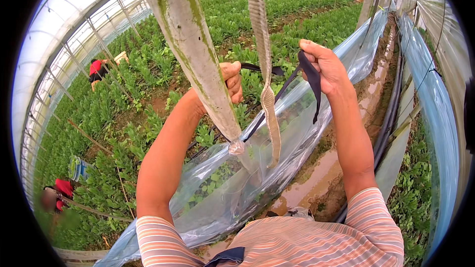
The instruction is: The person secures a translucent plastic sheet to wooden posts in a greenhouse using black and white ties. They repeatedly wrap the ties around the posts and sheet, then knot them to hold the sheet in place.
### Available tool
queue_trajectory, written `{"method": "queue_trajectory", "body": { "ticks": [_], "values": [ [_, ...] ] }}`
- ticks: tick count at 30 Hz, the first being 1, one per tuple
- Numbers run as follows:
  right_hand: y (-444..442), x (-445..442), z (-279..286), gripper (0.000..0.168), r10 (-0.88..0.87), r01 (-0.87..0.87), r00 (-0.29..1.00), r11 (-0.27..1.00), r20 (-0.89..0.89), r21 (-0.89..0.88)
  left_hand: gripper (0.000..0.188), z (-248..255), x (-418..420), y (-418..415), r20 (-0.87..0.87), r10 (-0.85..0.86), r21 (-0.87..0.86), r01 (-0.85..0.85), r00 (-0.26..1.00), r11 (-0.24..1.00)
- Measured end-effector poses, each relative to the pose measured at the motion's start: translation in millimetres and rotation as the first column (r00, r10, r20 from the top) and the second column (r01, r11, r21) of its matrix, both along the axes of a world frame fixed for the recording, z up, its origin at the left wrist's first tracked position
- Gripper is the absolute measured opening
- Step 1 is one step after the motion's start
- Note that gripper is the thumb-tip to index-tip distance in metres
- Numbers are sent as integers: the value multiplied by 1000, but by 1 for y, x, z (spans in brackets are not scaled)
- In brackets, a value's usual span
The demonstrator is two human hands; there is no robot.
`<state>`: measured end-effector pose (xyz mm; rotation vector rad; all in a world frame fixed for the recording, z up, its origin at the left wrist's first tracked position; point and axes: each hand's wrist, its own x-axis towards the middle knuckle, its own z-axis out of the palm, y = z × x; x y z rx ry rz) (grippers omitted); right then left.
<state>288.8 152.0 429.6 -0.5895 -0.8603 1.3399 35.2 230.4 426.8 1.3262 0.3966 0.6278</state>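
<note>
In front of me a pale, green-stained post (191, 48) slants down to a gathered knot of clear plastic sheet (297, 148). My right hand (322, 65) pinches a black fabric strip (313, 78), whose free tail hangs below the fingers. From there the strip runs down to the foot of the post, by the knot. Partly hidden behind the post, my left hand (233, 83) is closed on another length of the same dark strip, which sticks out rightward from the thumb. Between the hands dangles a ribbed beige webbing strap (272, 116), touched by neither.
Rows of leafy green plants (233, 18) fill the greenhouse. Two people in red (95, 67) are bent among plants at left, near a bucket (78, 168). On the right are a muddy, wet channel (315, 178), black hoses (389, 129) and blue plastic sheeting (432, 92).
</note>
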Motion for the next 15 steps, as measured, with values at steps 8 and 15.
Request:
{"method": "queue_trajectory", "body": {
  "ticks": [8, 15],
  "values": [
    [111, 16, -1, 14, -113, 208, 938, 940, 329, -270, 51, -9, 9, 6, -3, -157, 654, 121, 988, 747],
    [142, -15, 20, 12, -25, 181, 869, 946, 495, -269, 44, 8, 18, 7, -373, 62, 922, 362, 926, 137]
  ]
}}
